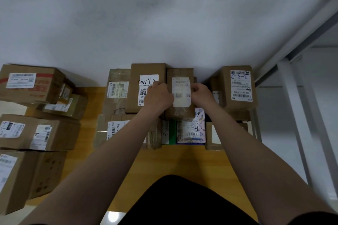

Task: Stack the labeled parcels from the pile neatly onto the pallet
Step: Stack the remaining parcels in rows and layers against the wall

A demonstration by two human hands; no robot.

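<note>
Many pkgs [148,69] — wood pallet [173,160], grey wall [164,14]

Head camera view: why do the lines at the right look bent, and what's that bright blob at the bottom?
Head view: the wide-angle lens bows the white frame; the bright blob is likely a lamp reflected on a glossy surface; the taped parcel gripped by the left hand and right hand shows a soft, washed-out label.

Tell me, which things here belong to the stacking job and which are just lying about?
Job: taped parcel, gripped by left hand and right hand; neighbouring stacked parcel; parcel pile at left; wooden pallet.
Just about: white metal frame; white wall.
</note>
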